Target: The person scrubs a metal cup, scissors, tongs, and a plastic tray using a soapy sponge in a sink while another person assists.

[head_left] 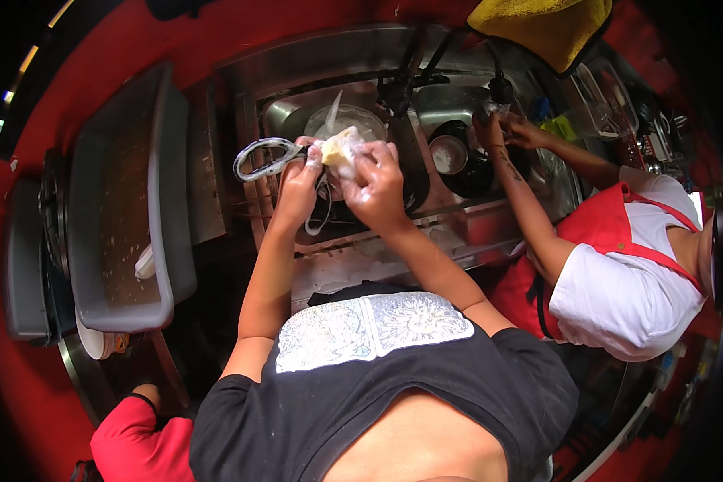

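Observation:
Above the left sink basin point(280, 114), my left hand point(301, 184) grips a pair of soapy scissors point(267, 158). One handle loop sticks out to the left, the other hangs below, and a blade point(334, 111) points away from me. My right hand point(376, 184) presses a yellow sponge point(336, 149), covered in white foam, around the middle of the scissors. Foam coats the fingers of both hands. Behind them a round bowl point(370, 123) sits in the basin, partly hidden by my hands.
To the right, a co-worker's hands point(488, 129) work over the second basin point(437, 99), which holds a dark pan point(467, 179) and a small bowl point(447, 154). A grey tub point(181, 241) of brownish water stands left. A yellow cloth point(542, 27) hangs above. Another person's red sleeve point(132, 434) shows lower left.

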`<act>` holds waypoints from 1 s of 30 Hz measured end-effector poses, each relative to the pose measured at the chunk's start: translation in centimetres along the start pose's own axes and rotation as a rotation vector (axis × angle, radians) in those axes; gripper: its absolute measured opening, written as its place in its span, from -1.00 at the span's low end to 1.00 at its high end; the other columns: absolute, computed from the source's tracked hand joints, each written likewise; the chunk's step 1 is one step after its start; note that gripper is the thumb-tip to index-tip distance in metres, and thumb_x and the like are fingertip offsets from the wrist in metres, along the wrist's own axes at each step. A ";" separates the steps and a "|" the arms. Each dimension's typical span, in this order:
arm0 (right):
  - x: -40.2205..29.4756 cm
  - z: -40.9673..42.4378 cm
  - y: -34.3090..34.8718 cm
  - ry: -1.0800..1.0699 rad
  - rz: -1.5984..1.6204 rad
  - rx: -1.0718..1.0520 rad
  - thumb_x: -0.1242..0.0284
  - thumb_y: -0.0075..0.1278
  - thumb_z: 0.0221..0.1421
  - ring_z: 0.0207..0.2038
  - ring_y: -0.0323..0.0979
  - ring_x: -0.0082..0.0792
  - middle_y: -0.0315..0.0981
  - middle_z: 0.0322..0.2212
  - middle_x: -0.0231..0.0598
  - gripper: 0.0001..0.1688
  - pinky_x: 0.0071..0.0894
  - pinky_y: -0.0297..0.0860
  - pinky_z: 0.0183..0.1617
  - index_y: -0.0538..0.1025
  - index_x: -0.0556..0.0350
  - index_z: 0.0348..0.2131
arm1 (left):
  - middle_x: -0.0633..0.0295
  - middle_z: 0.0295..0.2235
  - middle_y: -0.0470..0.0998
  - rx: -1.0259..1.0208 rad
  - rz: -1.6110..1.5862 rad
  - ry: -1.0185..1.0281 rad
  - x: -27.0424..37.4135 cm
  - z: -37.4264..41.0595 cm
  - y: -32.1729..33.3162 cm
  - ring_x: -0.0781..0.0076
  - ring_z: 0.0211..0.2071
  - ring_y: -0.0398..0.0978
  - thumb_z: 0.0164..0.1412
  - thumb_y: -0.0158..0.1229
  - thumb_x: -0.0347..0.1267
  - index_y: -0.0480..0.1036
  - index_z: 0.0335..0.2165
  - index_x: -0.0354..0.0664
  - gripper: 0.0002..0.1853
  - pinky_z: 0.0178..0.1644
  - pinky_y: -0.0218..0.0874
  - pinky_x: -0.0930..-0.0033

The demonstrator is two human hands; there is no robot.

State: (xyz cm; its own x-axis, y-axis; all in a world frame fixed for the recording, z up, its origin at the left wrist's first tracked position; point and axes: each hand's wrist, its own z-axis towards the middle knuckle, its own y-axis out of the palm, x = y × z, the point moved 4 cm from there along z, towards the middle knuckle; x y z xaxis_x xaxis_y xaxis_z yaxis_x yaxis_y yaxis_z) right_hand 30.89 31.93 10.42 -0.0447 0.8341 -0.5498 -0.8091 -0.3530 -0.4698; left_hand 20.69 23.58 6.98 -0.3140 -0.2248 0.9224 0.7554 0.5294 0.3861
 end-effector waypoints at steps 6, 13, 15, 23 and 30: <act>5.0 0.9 -1.3 0.149 -0.139 0.144 0.50 0.07 -0.22 -0.33 0.25 -0.10 0.31 -0.41 -0.11 -0.85 -0.25 0.24 -0.27 0.51 0.21 -0.51 | 0.25 -0.65 0.34 0.000 0.003 -0.012 0.9 -0.6 -0.5 0.52 -0.67 0.31 0.28 -0.20 -0.27 0.23 -0.30 -0.25 -0.76 -0.60 0.17 0.55; 0.6 2.2 0.0 -0.062 0.078 -0.121 0.56 0.01 -0.37 -0.28 0.22 -0.12 0.30 -0.40 -0.15 -0.66 -0.26 0.25 -0.23 0.53 0.18 -0.40 | 0.23 -0.59 0.35 -0.062 -0.110 -0.025 0.7 -0.6 0.3 0.53 -0.63 0.32 0.23 -0.12 -0.36 0.24 -0.25 -0.30 -0.80 -0.62 0.18 0.54; 1.9 3.4 -0.2 -0.005 -0.018 -0.124 0.56 0.00 -0.38 -0.29 0.22 -0.13 0.31 -0.41 -0.17 -0.65 -0.27 0.26 -0.23 0.53 0.17 -0.40 | 0.23 -0.57 0.35 -0.083 -0.076 -0.100 1.4 -1.0 0.5 0.55 -0.62 0.32 0.22 -0.11 -0.37 0.24 -0.24 -0.31 -0.79 -0.62 0.19 0.54; -0.3 4.1 -0.7 -0.113 -0.067 -0.246 0.53 0.01 -0.34 -0.33 0.24 -0.13 0.36 -0.40 -0.17 -0.72 -0.24 0.29 -0.25 0.54 0.13 -0.45 | 0.20 -0.51 0.38 -0.134 -0.005 -0.137 1.8 -1.7 -0.3 0.57 -0.64 0.30 0.21 -0.11 -0.31 0.25 -0.17 -0.32 -0.70 -0.63 0.18 0.59; 0.0 4.4 -0.8 -0.123 -0.083 -0.204 0.54 -0.01 -0.31 -0.35 0.26 -0.12 0.38 -0.43 -0.16 -0.76 -0.25 0.30 -0.25 0.54 0.12 -0.47 | 0.21 -0.60 0.36 -0.048 -0.006 -0.143 2.3 -2.0 0.0 0.58 -0.64 0.31 0.21 -0.11 -0.30 0.25 -0.19 -0.32 -0.70 -0.62 0.17 0.61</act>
State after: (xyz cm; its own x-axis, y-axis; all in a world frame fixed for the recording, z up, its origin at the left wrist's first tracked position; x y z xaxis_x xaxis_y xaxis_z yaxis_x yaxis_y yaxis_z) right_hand 28.93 34.07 13.81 -0.0639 0.9048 -0.4209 -0.6782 -0.3488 -0.6469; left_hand 21.08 21.43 9.07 -0.3948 -0.1072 0.9125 0.7790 0.4875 0.3943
